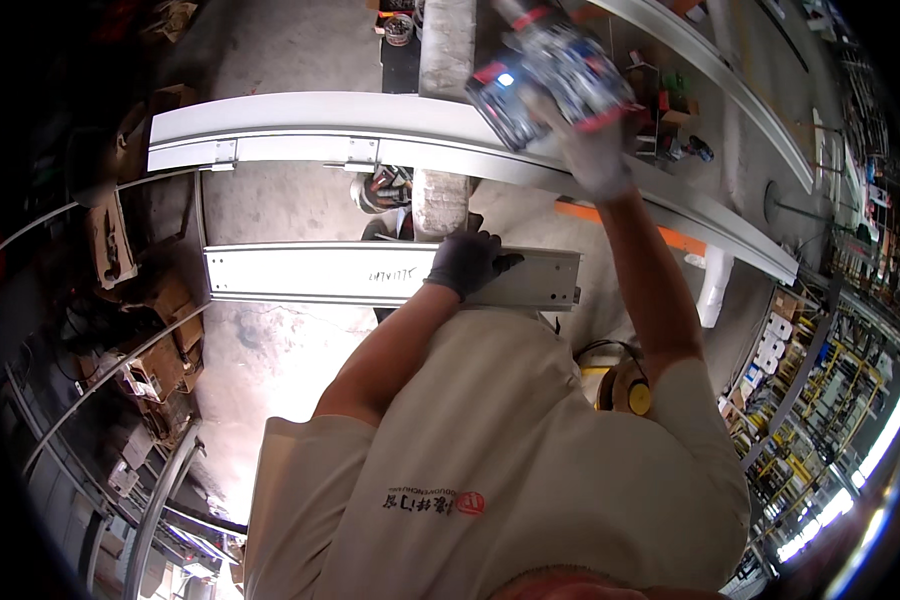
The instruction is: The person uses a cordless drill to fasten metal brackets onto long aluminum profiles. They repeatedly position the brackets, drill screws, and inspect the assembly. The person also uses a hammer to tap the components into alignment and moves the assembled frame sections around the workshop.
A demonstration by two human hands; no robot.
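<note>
While both arms are stretched forward over the grey floor, the scene is laid out as follows.

Left hand (467, 262): gloved in dark fabric, laid flat with fingers spread on the short aluminium profile (310, 274); nothing is gripped, the piece is only pressed down.

Right hand (598, 155): gloved in pale fabric, closed around the grip of a power tool (550, 72), which is blurred and held above the long profile.

Short aluminium profile: lying crosswise, just in front of the beige shirt (510, 450).

Long aluminium profile (300, 125): set further off, running left to right, with small brackets fixed along its near edge.

Yellow ear defenders (625, 390): seen beside the right arm.
</note>
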